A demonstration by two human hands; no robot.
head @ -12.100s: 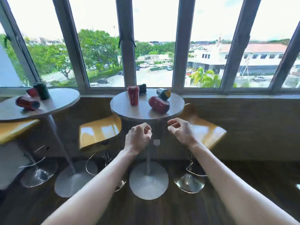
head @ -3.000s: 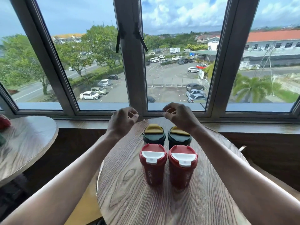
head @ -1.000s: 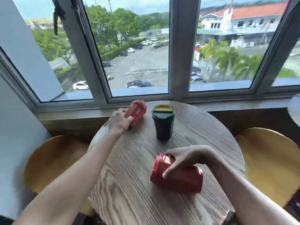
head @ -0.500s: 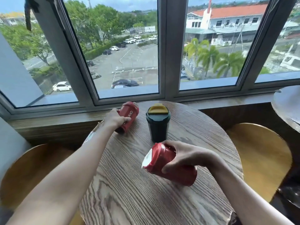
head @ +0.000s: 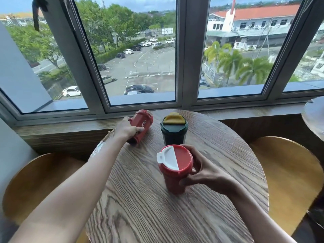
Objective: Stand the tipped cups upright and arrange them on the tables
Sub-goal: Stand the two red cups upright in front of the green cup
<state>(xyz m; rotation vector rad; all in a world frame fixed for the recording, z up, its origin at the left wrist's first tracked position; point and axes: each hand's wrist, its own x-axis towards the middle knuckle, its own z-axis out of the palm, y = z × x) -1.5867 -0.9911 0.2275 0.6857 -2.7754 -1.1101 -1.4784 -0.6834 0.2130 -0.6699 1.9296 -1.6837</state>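
1. Since half a second ago the near red cup (head: 175,170) has gone from tilted to upright on the tabletop (head: 219,204), right hand (head: 206,172) grip wrapped around it
2. Far red cup (head: 141,126) is on its side, left hand (head: 127,129) grip closed on it
3. Green cup (head: 174,130) already stands
4. So probably one left here, other tabletop mostly out of view

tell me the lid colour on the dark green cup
Yellow lid on the dark green cup, head view.

Two yellow-brown stools (head: 287,174) sit tucked under either side, big grey-framed window (head: 182,55) right behind, parking lot with cars (head: 140,71), palms (head: 243,67), a red-roofed building (head: 254,21) outside.
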